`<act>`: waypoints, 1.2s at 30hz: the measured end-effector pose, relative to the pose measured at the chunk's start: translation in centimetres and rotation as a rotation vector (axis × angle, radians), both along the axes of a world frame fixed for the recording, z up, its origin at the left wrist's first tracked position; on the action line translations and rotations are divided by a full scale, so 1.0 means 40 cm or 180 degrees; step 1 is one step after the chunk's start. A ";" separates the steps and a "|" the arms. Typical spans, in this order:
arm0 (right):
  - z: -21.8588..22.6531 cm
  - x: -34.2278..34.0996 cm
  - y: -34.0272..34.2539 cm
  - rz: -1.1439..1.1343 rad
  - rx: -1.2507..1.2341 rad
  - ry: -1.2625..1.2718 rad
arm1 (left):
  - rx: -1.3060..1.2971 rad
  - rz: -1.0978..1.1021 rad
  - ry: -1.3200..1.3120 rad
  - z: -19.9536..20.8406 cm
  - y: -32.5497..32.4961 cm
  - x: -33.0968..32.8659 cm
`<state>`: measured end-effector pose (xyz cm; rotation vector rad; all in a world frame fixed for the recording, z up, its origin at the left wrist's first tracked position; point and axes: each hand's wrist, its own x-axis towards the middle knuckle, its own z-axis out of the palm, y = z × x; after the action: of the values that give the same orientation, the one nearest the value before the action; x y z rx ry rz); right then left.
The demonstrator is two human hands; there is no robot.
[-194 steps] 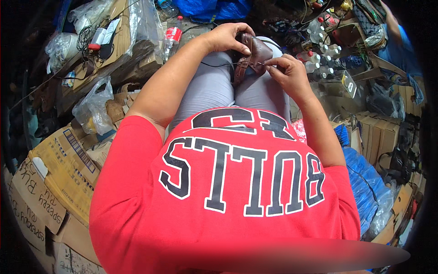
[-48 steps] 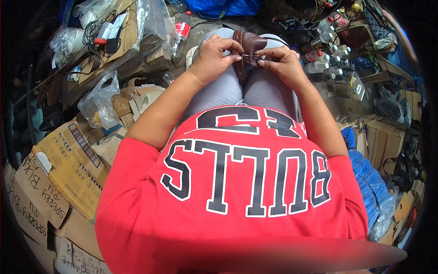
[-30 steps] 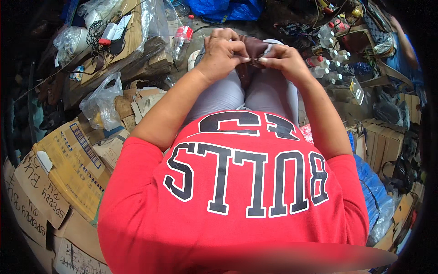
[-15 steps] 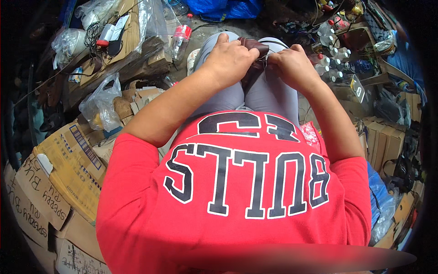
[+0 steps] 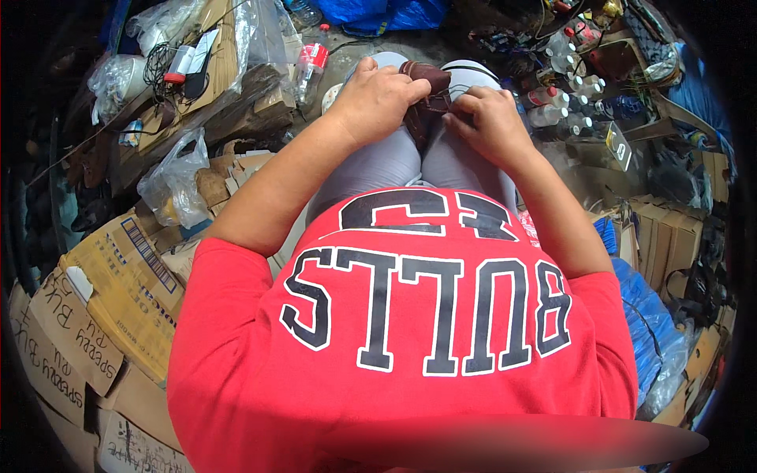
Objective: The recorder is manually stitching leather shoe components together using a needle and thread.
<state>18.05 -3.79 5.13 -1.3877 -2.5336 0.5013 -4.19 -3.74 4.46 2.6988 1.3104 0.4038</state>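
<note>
One brown leather piece (image 5: 423, 73) sits between two knees (image 5: 473, 77), gripped by the fingers of the left hand (image 5: 377, 101); the right hand's (image 5: 493, 124) curl beside it, pinching what, I can't tell. One clear bag (image 5: 180, 175) holds something yellowish (image 5: 166, 211).

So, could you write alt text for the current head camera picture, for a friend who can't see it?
A person's bare left hand holds a dark brown leather piece at the knees of their light-grey trousers, the bare right hand close beside it. Below spreads their red short-sleeved shirt; around them lie clear plastic bottles and brown cardboard.
</note>
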 end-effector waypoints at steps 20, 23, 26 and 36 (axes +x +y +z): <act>0.109 0.098 0.080 -0.1235 -0.1316 0.2889 | -0.0998 0.0970 -0.3341 0.076 -0.081 -0.256; 0.068 0.009 0.104 -0.0504 -0.1679 0.4080 | -0.1294 -0.0008 -0.4506 0.144 -0.042 -0.107; 0.095 -0.112 0.070 0.0010 -0.2449 0.5127 | -0.2667 -0.0872 -0.5649 0.169 -0.056 -0.008; -0.007 0.325 0.033 -0.0832 0.0112 -0.0577 | -0.0247 0.1168 0.0004 -0.057 -0.098 -0.354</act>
<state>31.04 -2.45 4.86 -1.7901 -2.4261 0.2933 -18.36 -7.67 2.18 2.3935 1.7858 0.3741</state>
